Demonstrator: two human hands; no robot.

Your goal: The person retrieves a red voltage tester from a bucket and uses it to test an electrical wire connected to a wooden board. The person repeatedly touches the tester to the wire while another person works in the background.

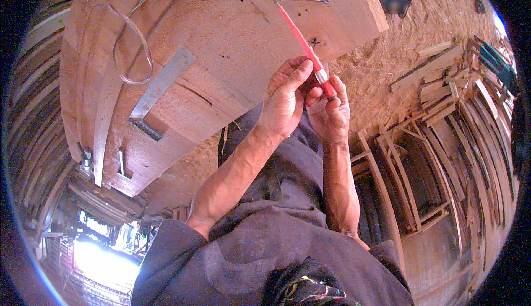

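Observation:
Both hands are raised in front of my body, close together, over the near right edge of a wooden board (221, 112). Between them is a slim red pen-like tool (299, 36) with a silver band and a thin far end; its exact kind I cannot tell. My left hand (285, 97) pinches its red shaft between thumb and fingers, just beyond the band. My right hand (330, 113) has its fingers closed on the short red end nearest me. A metal square (164, 86) lies on the board, left of my hands.
A loose cable (145, 48) curls across the board's far left part. Near the board's left end is a smaller metal square (123, 165). Stacked wood strips (459, 156) stand at right, with wood scraps (440, 84) on the sawdust-covered ground (381, 57).

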